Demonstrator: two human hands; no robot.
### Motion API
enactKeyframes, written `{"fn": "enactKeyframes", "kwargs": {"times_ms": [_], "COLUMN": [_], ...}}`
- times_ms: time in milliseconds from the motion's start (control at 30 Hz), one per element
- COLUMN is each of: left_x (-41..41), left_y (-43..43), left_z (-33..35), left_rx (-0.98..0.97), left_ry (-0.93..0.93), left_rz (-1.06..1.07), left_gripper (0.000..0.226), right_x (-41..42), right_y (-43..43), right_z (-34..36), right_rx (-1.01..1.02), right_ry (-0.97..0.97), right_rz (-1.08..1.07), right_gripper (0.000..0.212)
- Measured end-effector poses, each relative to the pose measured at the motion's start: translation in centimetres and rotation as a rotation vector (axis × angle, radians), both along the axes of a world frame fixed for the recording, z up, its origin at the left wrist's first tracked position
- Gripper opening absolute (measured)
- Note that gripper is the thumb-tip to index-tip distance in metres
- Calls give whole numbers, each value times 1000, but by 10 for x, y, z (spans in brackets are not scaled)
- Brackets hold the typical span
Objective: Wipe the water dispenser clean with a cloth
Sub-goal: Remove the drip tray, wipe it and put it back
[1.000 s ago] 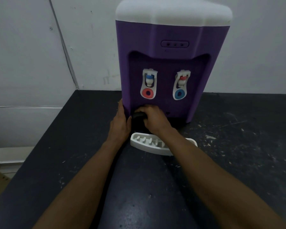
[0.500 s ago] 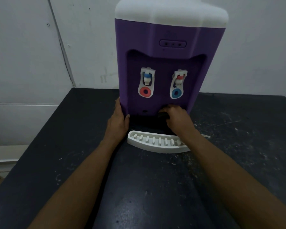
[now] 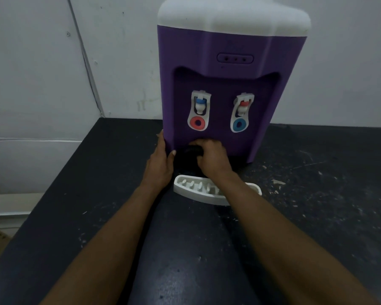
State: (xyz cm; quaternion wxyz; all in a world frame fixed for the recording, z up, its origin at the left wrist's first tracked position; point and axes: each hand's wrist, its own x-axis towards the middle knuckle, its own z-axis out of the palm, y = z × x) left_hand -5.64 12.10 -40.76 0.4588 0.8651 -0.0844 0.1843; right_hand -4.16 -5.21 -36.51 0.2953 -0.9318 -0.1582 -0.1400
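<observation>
On the bench (image 3: 97,194), the water dispenser (image 3: 218,84) stands; the left hand (image 3: 160,165) braces its side, fingers relaxed, while the right hand (image 3: 211,156) grips a dark cloth (image 3: 193,149) at its base. Upper surfaces probably remain unwiped.

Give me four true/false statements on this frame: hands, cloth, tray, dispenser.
1. The right hand grips a dark cloth low in the front recess of the water dispenser. True.
2. The drip tray is slotted into the dispenser. False: the drip tray lies on the table in front of the dispenser, out of its slot.
3. The left hand rests against the dispenser's lower corner on the person's left. True.
4. The dispenser is purple all the way up. False: its top is white.
</observation>
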Motion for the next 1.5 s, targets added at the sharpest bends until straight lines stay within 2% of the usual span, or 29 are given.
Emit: {"fn": "enactKeyframes", "kwargs": {"times_ms": [100,267,567,800,900,1067,1200,1267,1333,1433,1500], "left_x": [-3,-4,-4,-7,-8,-12,-42,-53,-60,-66,-67], "left_y": [0,1,-4,-5,-4,-1,-12,-10,-4,3,5], "left_z": [1,4,4,8,8,16,17,13,10,9,7], "left_rx": [-22,-6,13,15,-7,-113,-194,-94,66,359,416], "left_ry": [6,4,-16,22,46,114,-49,-112,-24,111,142], "left_rz": [-21,-18,30,45,42,0,155,153,42,-104,-165], "left_gripper": [71,71,64,67,69,71,59,55,60,81,74], "right_x": [2,1,-2,-9,-13,-39,-50,-51,-52,-52,-53], "right_y": [22,18,-68,-75,-91,-109,-107,-110,-112,-113,-110], "right_z": [-2,2,8,7,13,16,13,8,2,-4,-4], "right_rx": [10,-134,-343,-340,-154,188,367,407,450,533,557], "right_ry": [23,16,-2,5,64,-16,-19,2,25,48,65], "right_rz": [75,127,-178,-310,-225,-115,-112,-131,-172,-212,-209], "right_gripper": [53,57,46,33,41,42,26,20,14,16,16]}}
